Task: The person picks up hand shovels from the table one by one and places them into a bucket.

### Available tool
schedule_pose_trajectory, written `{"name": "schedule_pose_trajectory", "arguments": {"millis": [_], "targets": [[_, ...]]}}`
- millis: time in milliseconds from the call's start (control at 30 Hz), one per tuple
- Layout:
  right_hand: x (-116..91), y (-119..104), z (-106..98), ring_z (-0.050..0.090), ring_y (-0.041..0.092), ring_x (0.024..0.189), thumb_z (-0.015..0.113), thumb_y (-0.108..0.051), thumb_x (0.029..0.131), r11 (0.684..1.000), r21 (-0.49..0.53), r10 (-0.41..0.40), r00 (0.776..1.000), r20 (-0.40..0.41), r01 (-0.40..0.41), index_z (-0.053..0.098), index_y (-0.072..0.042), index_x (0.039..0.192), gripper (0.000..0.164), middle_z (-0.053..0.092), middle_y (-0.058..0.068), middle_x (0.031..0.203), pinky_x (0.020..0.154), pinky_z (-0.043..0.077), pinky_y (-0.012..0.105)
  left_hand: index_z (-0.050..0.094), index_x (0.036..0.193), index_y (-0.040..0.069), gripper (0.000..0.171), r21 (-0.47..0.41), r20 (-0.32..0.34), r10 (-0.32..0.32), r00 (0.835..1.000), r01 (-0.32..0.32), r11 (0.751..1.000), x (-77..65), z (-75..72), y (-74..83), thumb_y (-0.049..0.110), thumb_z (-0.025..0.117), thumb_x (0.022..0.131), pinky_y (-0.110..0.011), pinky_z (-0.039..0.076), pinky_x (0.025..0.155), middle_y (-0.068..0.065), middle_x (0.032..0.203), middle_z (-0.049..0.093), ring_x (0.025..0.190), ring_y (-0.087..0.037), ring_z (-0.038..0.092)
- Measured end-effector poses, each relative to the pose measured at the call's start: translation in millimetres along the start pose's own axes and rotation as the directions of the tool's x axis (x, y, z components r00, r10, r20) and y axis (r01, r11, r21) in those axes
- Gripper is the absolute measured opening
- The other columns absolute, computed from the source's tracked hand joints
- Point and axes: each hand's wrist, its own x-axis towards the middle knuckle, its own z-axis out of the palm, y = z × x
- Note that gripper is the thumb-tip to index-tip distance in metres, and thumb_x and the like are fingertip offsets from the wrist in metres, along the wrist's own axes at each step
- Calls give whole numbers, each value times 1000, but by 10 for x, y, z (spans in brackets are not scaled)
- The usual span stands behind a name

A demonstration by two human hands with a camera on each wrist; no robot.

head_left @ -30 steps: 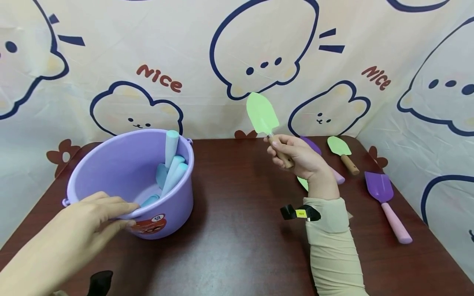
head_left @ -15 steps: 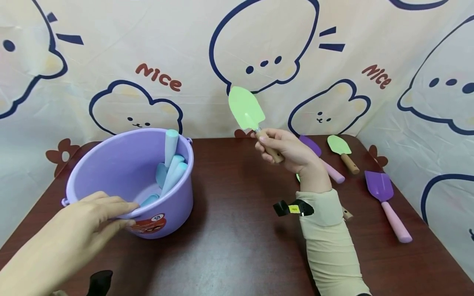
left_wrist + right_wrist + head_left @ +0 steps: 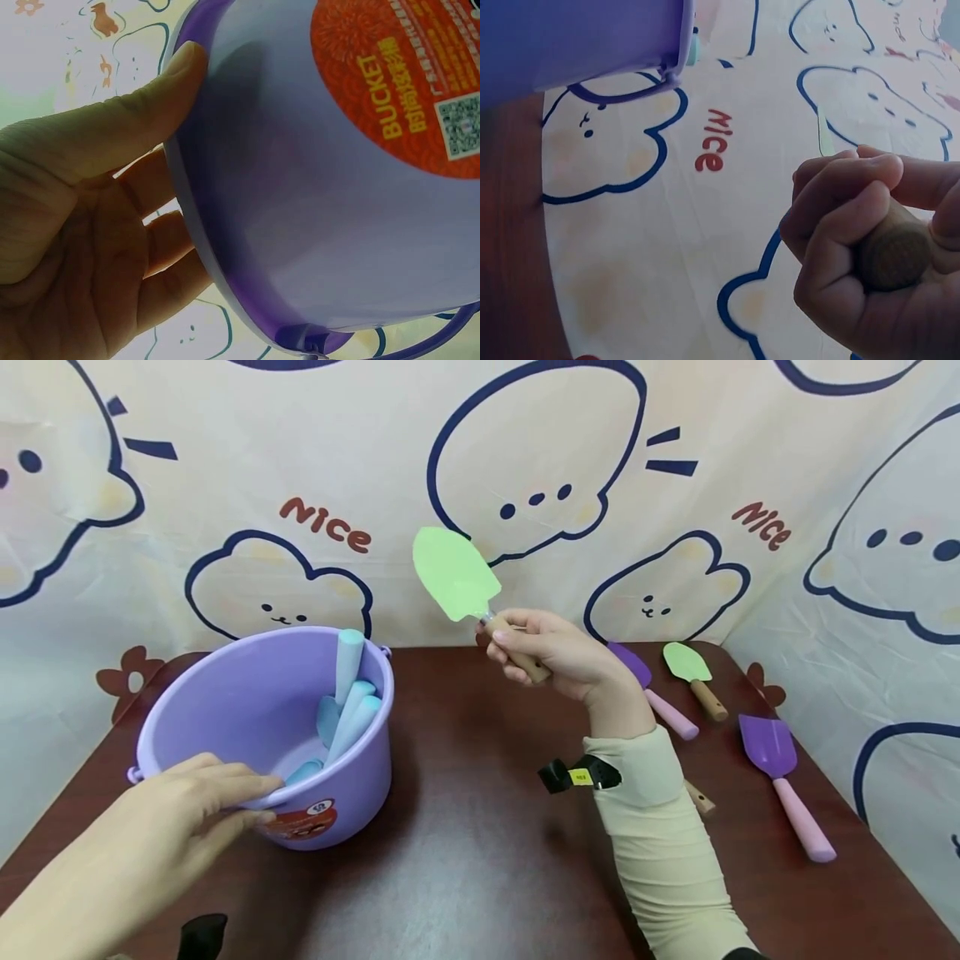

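A purple bucket [image 3: 247,693] stands at the left of the table, with several light blue tools [image 3: 351,718] inside. My left hand [image 3: 172,827] pinches its near rim; in the left wrist view the thumb lies outside the wall and the fingers reach over the rim. My right hand [image 3: 558,652] grips the wooden handle of a green trowel [image 3: 453,572], raised above the table to the right of the bucket, blade up and tilted left. The right wrist view shows fingers curled round the handle's end [image 3: 896,255].
On the table's right side lie a second green trowel [image 3: 686,662], a purple shovel with a pink handle [image 3: 772,747] and another purple one [image 3: 633,664]. A wooden handle [image 3: 699,797] shows partly behind the right sleeve. A patterned cloth [image 3: 405,460] hangs behind the table.
My right hand has carried the green trowel leftward, nearer the bucket, and the blade leans further left. My left hand keeps its place on the rim.
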Motion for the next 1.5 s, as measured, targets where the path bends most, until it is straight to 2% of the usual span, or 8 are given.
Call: {"name": "schedule_pose_trajectory", "arguments": {"millis": [133, 300, 533, 700, 900, 1200, 1367, 1500], "targets": [[71, -96, 87, 47, 10, 57, 41, -13, 106, 999, -42, 3, 1000, 29, -2, 48, 0, 121, 21, 52, 2, 80, 50, 34, 19, 77, 92, 29, 38, 3, -19, 19, 1000, -19, 1000, -28, 12, -10, 9, 91, 63, -22, 50, 62, 22, 82, 61, 78, -1, 49], [180, -216, 196, 44, 10, 54, 42, -13, 106, 996, -91, 10, 996, 86, -2, 49, 2, 119, 21, 51, 2, 77, 44, 27, 19, 76, 92, 30, 40, 6, -82, 76, 994, -75, 997, -32, 24, -13, 10, 92, 60, -15, 44, 62, 25, 81, 57, 77, 2, 47], [351, -402, 334, 39, 12, 50, 44, -13, 106, 980, -197, 35, 988, 150, -4, 52, 3, 113, 20, 50, 4, 74, 43, 22, 21, 76, 91, 30, 41, 5, -86, 68, 994, -68, 998, -7, 5, -5, 9, 92, 59, -20, 46, 61, 25, 82, 57, 78, 1, 48], [482, -500, 445, 37, 12, 47, 47, -13, 105, 952, -306, 88, 978, 192, -25, 55, 2, 100, 18, 49, 4, 69, 43, 26, 22, 76, 91, 29, 41, 11, -82, 68, 994, -67, 998, -10, 3, -3, 9, 92, 60, -20, 48, 61, 25, 82, 58, 78, 1, 48], [660, -618, 596, 38, 12, 47, 50, -16, 104, 896, -442, 170, 956, 240, -48, 54, -1, 80, 29, 47, 3, 63, 42, 29, 22, 76, 92, 30, 41, 8, -85, 67, 994, -66, 998, -11, 5, -4, 10, 92, 60, -18, 47, 62, 25, 82, 58, 78, 1, 48], [867, -840, 800, 39, 13, 46, 52, -20, 104, 752, -657, 301, 915, 269, -54, 56, -3, 71, 37, 46, 2, 58, 43, 28, 22, 76, 92, 29, 40, -1, -98, 83, 992, -84, 996, 23, 0, 1, 9, 92, 60, -15, 43, 61, 24, 81, 57, 77, 2, 47], [963, -938, 946, 37, 11, 42, 51, -20, 104, 639, -768, 384, 883, 270, -43, 58, -2, 69, 40, 46, 1, 54, 42, 28, 21, 77, 93, 28, 37, -16, -31, 28, 999, -28, 999, 15, -8, 12, 11, 91, 63, -20, 47, 60, 23, 81, 58, 77, 1, 48], [1036, -1016, 1075, 36, 10, 41, 52, -20, 103, 542, -839, 445, 862, 242, -44, 58, -2, 68, 41, 49, 1, 53, 42, 27, 20, 77, 92, 29, 37, -2, -33, 26, 999, -26, 1000, 0, -9, 17, 10, 92, 63, -21, 47, 60, 24, 80, 57, 78, 1, 47]]}}
